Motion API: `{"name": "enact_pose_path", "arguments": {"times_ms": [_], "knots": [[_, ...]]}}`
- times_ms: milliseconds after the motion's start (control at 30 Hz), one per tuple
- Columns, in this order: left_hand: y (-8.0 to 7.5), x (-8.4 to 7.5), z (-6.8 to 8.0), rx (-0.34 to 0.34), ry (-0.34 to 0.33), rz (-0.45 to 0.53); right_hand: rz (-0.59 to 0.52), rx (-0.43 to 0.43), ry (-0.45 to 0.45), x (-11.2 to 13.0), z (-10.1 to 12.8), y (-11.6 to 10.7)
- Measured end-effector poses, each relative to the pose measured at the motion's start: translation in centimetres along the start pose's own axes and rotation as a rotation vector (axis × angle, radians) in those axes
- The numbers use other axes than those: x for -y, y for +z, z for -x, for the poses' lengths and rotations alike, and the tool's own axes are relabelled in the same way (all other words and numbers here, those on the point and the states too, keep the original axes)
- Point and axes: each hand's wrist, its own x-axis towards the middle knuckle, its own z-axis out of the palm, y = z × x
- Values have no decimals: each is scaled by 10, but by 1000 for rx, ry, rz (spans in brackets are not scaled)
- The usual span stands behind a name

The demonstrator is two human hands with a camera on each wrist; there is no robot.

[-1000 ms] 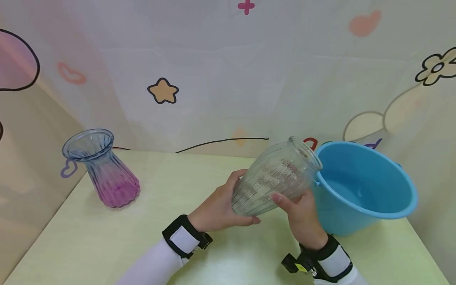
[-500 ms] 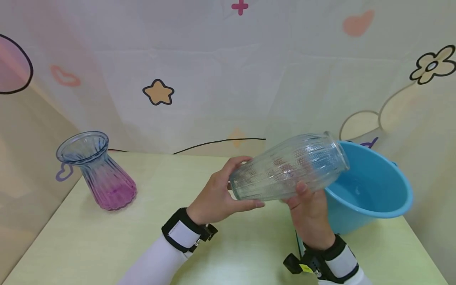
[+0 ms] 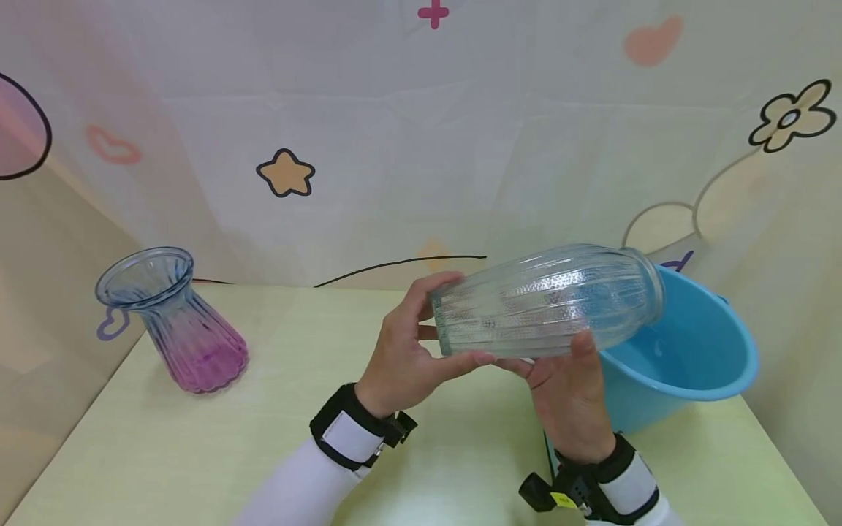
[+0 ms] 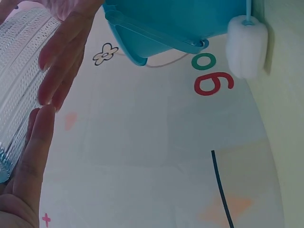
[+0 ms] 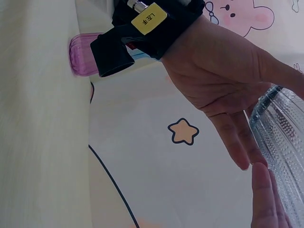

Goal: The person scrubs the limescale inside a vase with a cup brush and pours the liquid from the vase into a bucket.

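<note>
A clear ribbed glass vase (image 3: 546, 299) lies nearly level in the air, its mouth pointing right over the near-left rim of the blue bucket (image 3: 697, 343). My left hand (image 3: 404, 354) grips the base end, thumb below and fingers behind. From underneath, my right hand (image 3: 569, 402) holds the vase's middle, with its thumb up the near side. Fingertips of both hands come close together under the glass in the right wrist view. Whether anything is inside the vase cannot be made out.
On the table's left stands a blue-to-pink glass vase (image 3: 191, 329). A white sponge head on a blue stem (image 4: 247, 46) appears beside the bucket in the left wrist view. Something with a thin dark edge is partly hidden by my right wrist. A patterned curtain (image 3: 368, 146) backs the table.
The clear vase has tipped from a slant to nearly level, its mouth swinging right over the bucket. My right hand has turned palm-up beneath it, while my left stays at the base.
</note>
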Motion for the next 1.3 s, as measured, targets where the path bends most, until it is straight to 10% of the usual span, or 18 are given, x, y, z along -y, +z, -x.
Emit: {"name": "enact_pose_path", "arguments": {"times_ms": [1300], "knots": [[34, -24, -30, -144, 85, 57, -441, 199, 21, -14, -1, -4]]}}
